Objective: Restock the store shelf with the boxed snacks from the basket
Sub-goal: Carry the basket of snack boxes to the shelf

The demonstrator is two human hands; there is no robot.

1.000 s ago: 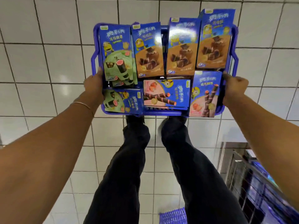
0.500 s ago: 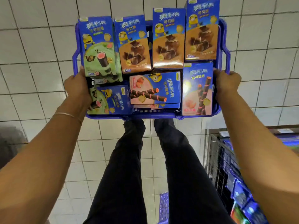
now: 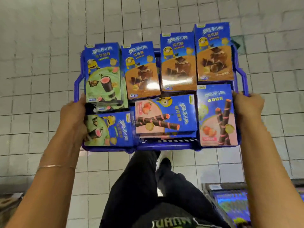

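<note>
While the basket (image 3: 164,147) hangs between both hands, packed with boxes (image 3: 178,63), the step in hand reads as the carry to the shelf. Judging by the tight load, nothing has been lifted out yet.

In the head view, the only one given, the left hand (image 3: 74,116) is wrapped over the basket's left rim. Its fingers curl inward against a green box (image 3: 111,129) lying flat just inside that grip. The right hand (image 3: 247,107) is closed round the right rim just below the side handle, knuckles up, with a pink box (image 3: 217,116) just inside it. How far either thumb reaches under the rim is hidden. Between the two grips the remaining boxes lie face up, four of them along the far side beyond both hands. A thin bracelet (image 3: 56,166) circles the left wrist.

Below the grips are the person's legs (image 3: 136,186) and a tiled floor (image 3: 41,46). A blurred rack, possibly the shelf (image 3: 230,203), shows beside the right forearm, well behind that grip.

The next move, I judge, calls for setting the basket down or resting it by the shelf, freeing one hand to take a box. The far boxes stick out past the rim and could slide if the basket tips.
</note>
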